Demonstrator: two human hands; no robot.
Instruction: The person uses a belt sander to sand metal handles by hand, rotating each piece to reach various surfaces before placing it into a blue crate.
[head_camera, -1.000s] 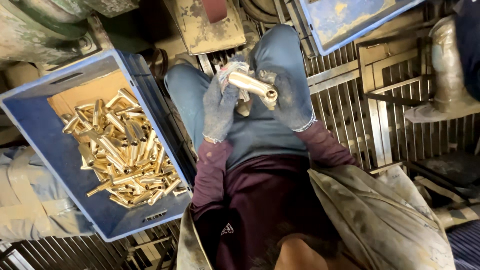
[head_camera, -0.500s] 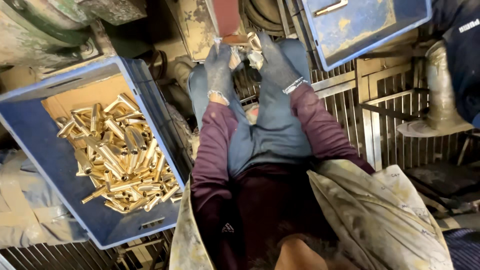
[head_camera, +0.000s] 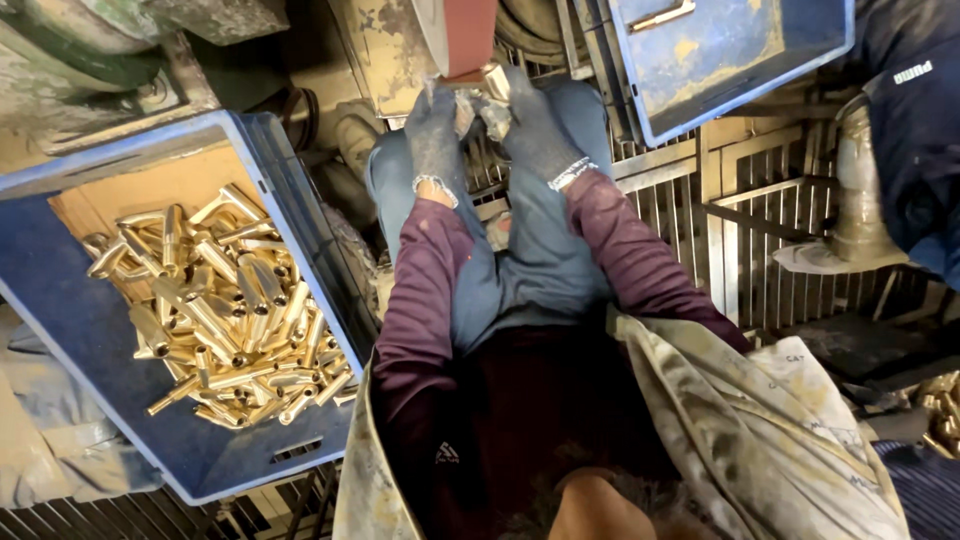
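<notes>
Workshop belt, brass fitting (head_camera: 494, 80) between grips

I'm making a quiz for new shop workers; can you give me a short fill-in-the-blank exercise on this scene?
1. Both gloved hands, left hand and right hand, press a metal part against a ____ belt.
2. The blue crate on the left holds a heap of ____-coloured fittings.
3. The person's sleeves are ____.

Missing words: red; brass; maroon
</notes>
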